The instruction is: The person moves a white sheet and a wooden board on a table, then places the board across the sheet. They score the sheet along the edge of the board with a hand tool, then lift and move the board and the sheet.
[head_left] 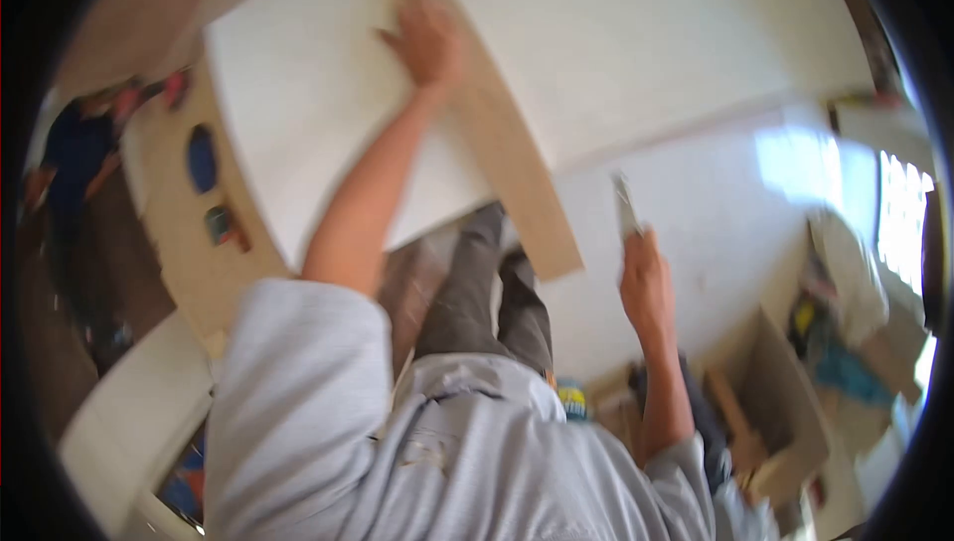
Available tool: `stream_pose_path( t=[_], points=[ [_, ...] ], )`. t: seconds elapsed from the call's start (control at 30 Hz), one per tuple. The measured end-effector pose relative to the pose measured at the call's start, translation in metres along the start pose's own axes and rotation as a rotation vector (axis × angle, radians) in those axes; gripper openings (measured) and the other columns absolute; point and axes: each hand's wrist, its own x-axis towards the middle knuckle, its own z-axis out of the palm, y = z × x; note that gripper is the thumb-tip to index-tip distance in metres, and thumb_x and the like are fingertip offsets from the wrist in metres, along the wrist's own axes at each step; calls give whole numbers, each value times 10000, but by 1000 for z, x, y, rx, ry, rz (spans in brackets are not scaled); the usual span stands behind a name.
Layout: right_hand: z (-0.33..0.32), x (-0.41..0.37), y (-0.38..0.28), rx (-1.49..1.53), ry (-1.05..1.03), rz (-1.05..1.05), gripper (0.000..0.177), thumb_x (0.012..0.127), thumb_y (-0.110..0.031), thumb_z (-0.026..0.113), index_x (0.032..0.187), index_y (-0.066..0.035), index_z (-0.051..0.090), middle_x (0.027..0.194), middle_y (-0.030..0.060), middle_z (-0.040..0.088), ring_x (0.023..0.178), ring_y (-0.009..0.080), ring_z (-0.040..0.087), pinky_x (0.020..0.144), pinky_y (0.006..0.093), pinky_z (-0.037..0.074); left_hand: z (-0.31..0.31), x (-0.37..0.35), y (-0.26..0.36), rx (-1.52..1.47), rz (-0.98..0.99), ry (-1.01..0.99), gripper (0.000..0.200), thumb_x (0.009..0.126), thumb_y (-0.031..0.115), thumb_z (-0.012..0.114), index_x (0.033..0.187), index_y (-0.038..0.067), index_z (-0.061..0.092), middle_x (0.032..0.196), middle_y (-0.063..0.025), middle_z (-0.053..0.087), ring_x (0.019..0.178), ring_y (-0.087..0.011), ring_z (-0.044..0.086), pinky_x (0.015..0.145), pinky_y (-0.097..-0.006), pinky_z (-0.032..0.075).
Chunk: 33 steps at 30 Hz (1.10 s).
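Note:
My left hand (429, 42) lies with its fingers apart on a long tan wooden strip (527, 193), near the strip's upper part. The strip lies over a white panel (298, 94), and its lower end sticks out past the panel's edge. To the right, my right hand (646, 268) is closed round a metal-bladed hand tool (624, 205), whose blade points up and away from me. The tool's handle is hidden in the fist, and the tool is not touching the strip. Motion blurs both hands somewhat.
A person (79, 158) in dark clothes stands at the far left. A wooden board (179, 223) holds a blue oval object (202, 158) and a small jar (218, 225). At lower right stands an open box (795, 397) with wood pieces. A yellow-labelled can (572, 400) is beside my waist.

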Motion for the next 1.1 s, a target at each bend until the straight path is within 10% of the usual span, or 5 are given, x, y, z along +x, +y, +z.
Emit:
stream_pose_path(
  t=[0.2, 0.53, 0.8, 0.93, 1.1],
  points=[
    [24, -21, -26, 523, -25, 127, 312, 1171, -378, 490, 1001, -116, 501, 610, -23, 436, 428, 77, 416, 371, 249, 334, -46, 5, 20, -70, -99, -54, 519, 1100, 293, 452, 1565, 66, 494, 1610, -197, 453, 1529, -409, 384, 1236, -772, 156],
    [-16, 19, -128, 978, 71, -70, 182, 1149, -278, 562, 1098, -108, 521, 781, 4, 549, 496, 76, 509, 411, 243, 413, -51, 5, 28, -131, -147, -60, 525, 1113, 276, 458, 1590, 58, 456, 1669, -198, 385, 1556, -425, 358, 1257, -749, 146],
    [38, 42, -333, 597, -385, -369, 192, 1072, -128, 621, 1245, -47, 601, 886, 19, 590, 663, 82, 568, 562, 263, 482, -59, 2, 5, -372, -118, -153, 586, 1100, 297, 455, 1630, 48, 422, 1698, -192, 383, 1573, -424, 346, 1274, -745, 122],
    [125, 53, -398, 554, -498, -674, 226, 1047, -90, 652, 1254, -20, 595, 942, 57, 637, 767, 150, 647, 680, 309, 557, -41, -41, -30, -1035, -270, -349, 535, 1021, 198, 602, 1541, 107, 515, 1476, -155, 577, 1346, -337, 572, 1067, -583, 453],
    [217, 35, -474, 563, -939, -286, 298, 1028, -145, 676, 1248, 6, 544, 952, 103, 683, 796, 172, 709, 658, 306, 581, -144, -100, -60, -935, -135, -508, 454, 1033, 226, 639, 1448, 49, 585, 1303, -154, 650, 1249, -317, 611, 1022, -458, 494]
  ],
)
